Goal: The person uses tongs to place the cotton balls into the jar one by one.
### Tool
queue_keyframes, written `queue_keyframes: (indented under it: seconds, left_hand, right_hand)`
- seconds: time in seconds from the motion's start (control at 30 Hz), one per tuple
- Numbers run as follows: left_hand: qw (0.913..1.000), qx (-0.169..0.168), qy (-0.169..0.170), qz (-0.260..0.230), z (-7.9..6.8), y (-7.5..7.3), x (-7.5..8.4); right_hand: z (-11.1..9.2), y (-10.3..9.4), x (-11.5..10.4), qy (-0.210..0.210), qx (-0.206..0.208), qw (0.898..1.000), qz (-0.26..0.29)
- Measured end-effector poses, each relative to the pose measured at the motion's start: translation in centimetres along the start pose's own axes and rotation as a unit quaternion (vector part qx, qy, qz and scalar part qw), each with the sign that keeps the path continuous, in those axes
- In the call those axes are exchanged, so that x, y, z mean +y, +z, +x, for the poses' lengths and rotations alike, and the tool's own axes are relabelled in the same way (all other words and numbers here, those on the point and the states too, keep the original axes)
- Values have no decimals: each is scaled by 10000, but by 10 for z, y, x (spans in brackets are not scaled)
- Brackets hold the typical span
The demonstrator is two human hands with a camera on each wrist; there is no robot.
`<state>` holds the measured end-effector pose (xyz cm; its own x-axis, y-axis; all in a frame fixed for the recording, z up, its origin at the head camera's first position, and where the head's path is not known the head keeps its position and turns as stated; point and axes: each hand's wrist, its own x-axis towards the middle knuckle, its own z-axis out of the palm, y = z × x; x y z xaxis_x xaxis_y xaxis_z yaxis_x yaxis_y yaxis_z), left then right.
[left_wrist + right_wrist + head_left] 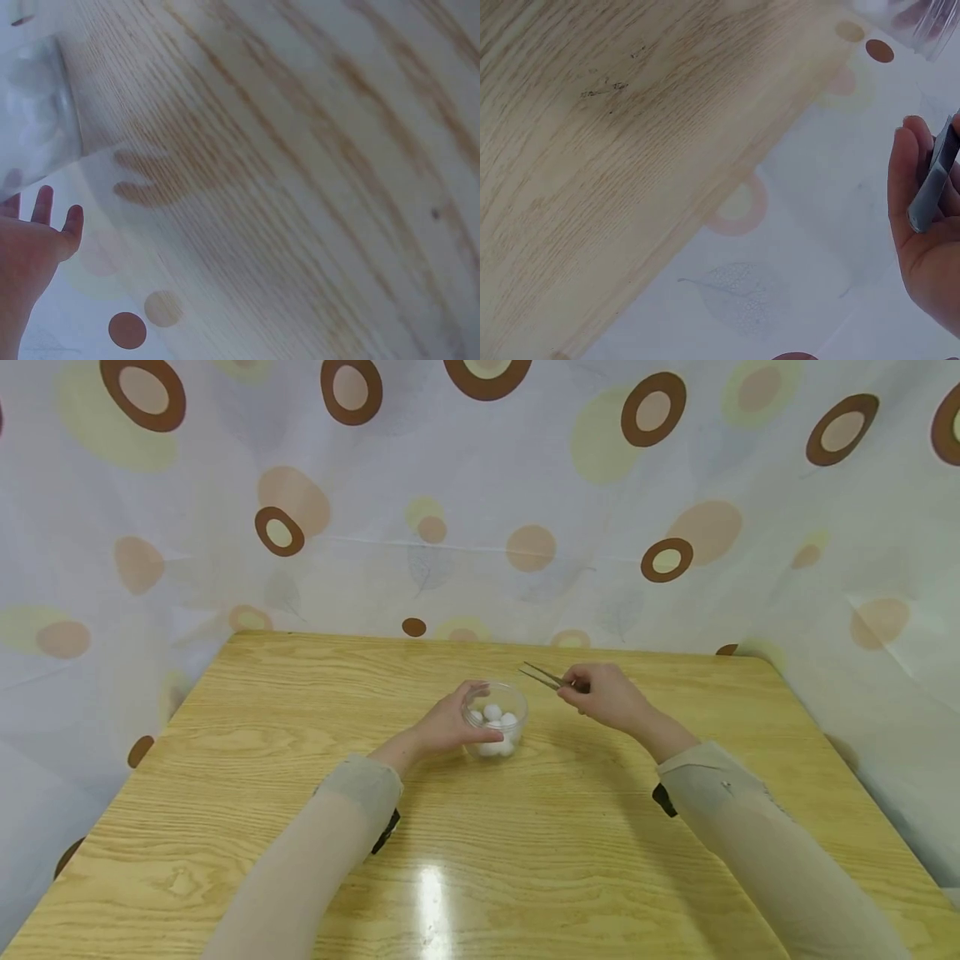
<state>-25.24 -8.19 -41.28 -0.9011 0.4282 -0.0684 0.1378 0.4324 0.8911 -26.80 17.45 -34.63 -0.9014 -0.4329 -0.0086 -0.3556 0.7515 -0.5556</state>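
Observation:
A clear round container point(516, 697) with several white balls point(492, 712) in it is at the middle of the table. My left hand point(447, 720) grips it from the left, thumb on the near side and fingers round the far side. To the right of the container, my right hand point(606, 695) holds metal tweezers point(542, 677) above the table. Their two tips stand apart with nothing between them and point left. The right wrist view shows the blunt end of the tweezers point(934, 184) lying across the palm.
The wooden table point(480, 835) reaches back to a white patterned curtain point(480, 485), which also hangs at both sides. Light glares off the tabletop near its front. A dark band point(386, 832) shows under the left cuff.

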Motion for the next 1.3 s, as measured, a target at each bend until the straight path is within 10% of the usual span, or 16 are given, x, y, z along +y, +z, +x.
queue_keyframes:
  seconds: [1.3]
  left_hand:
    - [9999, 64, 3, -86, -8, -15, -7]
  right_hand:
    - [-4, 32, 11, 1481, -281, 9867, -608]
